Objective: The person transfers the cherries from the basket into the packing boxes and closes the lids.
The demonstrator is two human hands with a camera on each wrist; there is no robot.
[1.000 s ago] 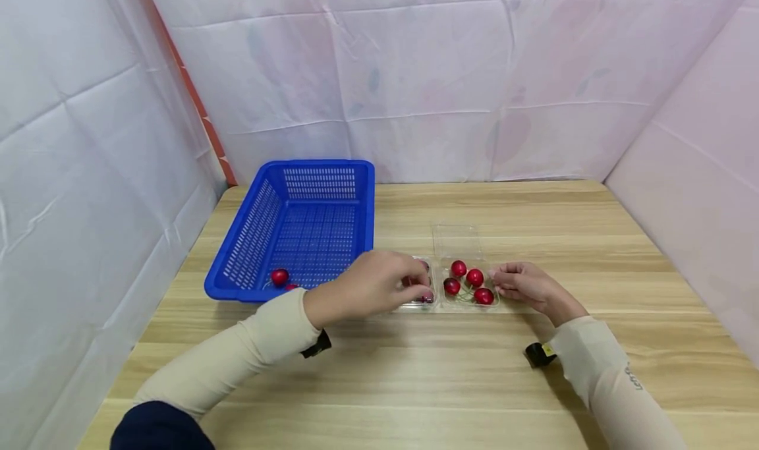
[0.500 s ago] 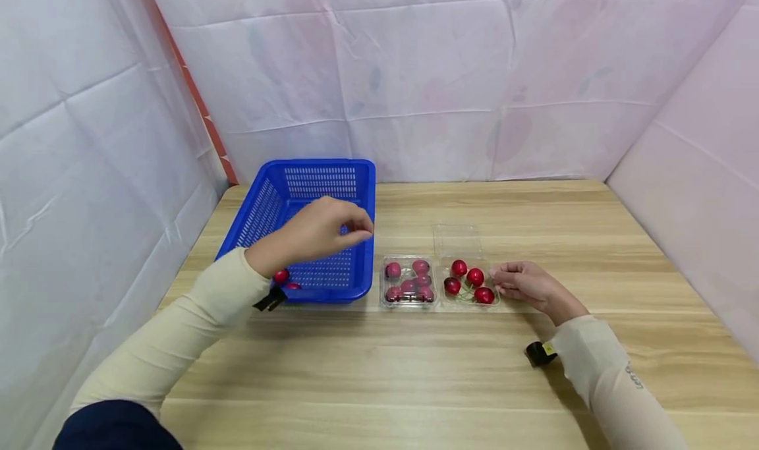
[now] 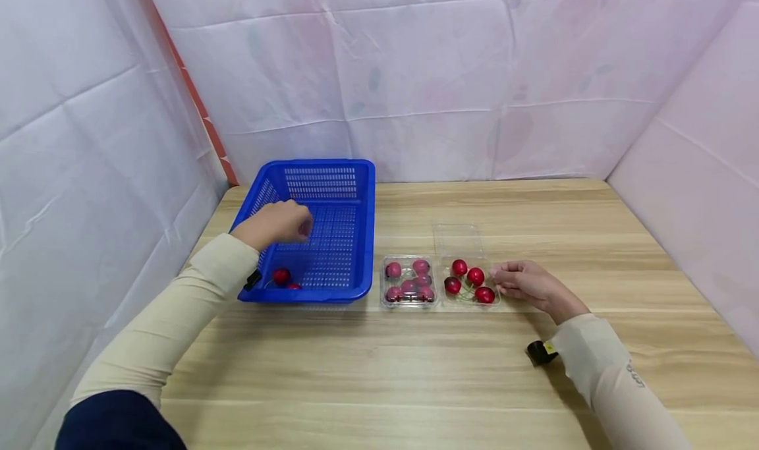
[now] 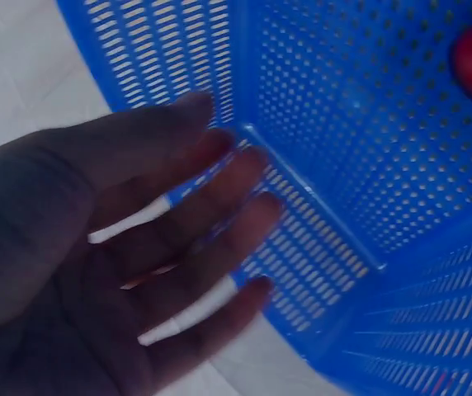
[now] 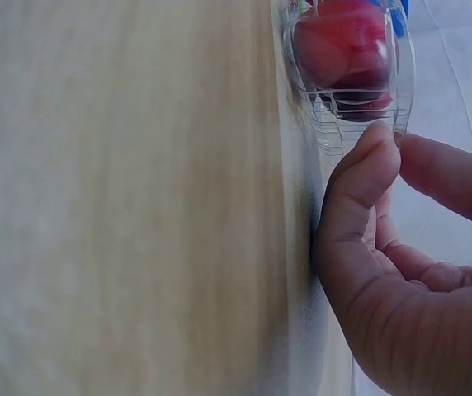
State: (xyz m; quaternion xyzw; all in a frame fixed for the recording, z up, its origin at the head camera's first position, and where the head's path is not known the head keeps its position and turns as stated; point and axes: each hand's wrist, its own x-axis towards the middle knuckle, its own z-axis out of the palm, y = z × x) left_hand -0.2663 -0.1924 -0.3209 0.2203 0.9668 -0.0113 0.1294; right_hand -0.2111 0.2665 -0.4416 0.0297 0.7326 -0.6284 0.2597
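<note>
My left hand (image 3: pixel 275 223) hovers over the blue basket (image 3: pixel 370 226), its fingers loosely bent and nothing in them in the left wrist view. Below it, at the basket's near left corner, lie red cherries (image 3: pixel 281 276), one of which peeks in at the left wrist view's right edge. To the right, my right hand (image 3: pixel 534 286) pinches the rim of a clear plastic box (image 5: pixel 331 124) between thumb and forefinger. Several stemmed cherries (image 3: pixel 476 277) sit in that box, whose lid (image 3: pixel 458 241) lies folded back behind it.
A second clear box (image 3: pixel 409 261), lid down over several cherries, stands between the basket and the uncovered box. The wooden table (image 3: pixel 379 384) runs back to a white cloth wall (image 3: pixel 427 68), with cloth on both sides as well.
From above the lidded box my left hand has swung left and come over the basket, bringing that box into full sight. The right hand has stayed at its box.
</note>
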